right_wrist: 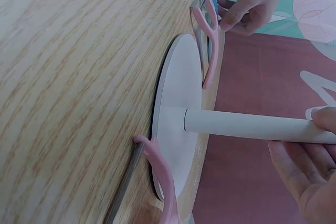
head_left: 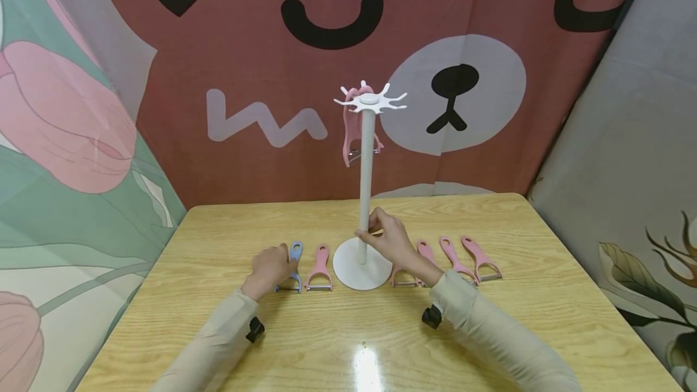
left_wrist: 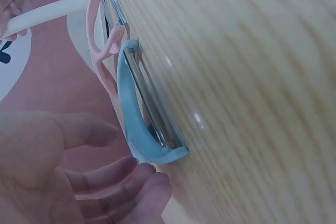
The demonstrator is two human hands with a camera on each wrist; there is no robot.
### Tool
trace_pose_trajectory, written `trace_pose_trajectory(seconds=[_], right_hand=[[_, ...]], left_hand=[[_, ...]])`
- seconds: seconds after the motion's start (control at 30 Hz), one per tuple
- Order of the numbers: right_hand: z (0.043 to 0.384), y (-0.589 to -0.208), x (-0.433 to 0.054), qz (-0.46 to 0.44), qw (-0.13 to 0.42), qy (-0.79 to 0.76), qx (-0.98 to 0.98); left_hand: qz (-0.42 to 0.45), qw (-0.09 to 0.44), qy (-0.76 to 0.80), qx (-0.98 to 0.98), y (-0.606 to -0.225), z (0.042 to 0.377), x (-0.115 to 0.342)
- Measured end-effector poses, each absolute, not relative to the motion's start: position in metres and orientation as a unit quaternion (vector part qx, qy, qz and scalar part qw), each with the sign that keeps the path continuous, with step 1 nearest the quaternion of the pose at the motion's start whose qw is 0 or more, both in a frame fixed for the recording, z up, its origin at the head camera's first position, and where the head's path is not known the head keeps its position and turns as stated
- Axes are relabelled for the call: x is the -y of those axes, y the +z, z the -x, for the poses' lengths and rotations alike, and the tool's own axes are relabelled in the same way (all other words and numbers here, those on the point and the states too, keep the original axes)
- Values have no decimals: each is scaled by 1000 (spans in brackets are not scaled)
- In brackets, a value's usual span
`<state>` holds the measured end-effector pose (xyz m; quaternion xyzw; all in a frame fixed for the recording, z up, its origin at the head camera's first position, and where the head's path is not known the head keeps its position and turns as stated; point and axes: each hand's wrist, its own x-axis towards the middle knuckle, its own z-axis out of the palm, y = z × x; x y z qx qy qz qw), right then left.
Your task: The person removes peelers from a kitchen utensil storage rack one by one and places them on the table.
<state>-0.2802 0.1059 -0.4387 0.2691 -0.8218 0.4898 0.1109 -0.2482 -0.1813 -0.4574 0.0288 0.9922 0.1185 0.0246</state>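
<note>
A white stand (head_left: 366, 174) with a round base and a ring of hooks on top stands upright on the table. Fingers and thumb of my right hand (head_left: 393, 239) pinch its pole low down, above the base (right_wrist: 178, 93). My left hand (head_left: 269, 270) is at the blue peeler (head_left: 296, 251), which lies flat with its blade towards me. In the left wrist view the fingers are loosely bent beside this blue peeler (left_wrist: 131, 103), thumb apart from them. Pink peelers (head_left: 348, 126) hang from hooks at the back left of the stand.
Between the blue peeler and the base lies a pink peeler (head_left: 322, 256). Several more pink peelers (head_left: 475, 248) lie right of the base, some partly behind my right forearm. A patterned cloth (head_left: 261, 162) hangs behind the wooden table (head_left: 218, 228).
</note>
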Motion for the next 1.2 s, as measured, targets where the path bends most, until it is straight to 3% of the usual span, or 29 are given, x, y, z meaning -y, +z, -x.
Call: trace_pose_trajectory(seconds=[0.17,0.53,0.87,1.2], right_hand=[[280,-437,-105,-267,110,488,824],[276,-436,-105,-244,106,489,831],[276,-431,-102,-238,146,491,825],[273,-428,-98,-240,199,466,828]], left_hand=[[-35,1,141,-989,-457,248,182],[-83,-110,201,-970,-455,249,177],[-117,-202,241,-942,-451,257,169],[-135,-225,270,-926,-445,259,162]])
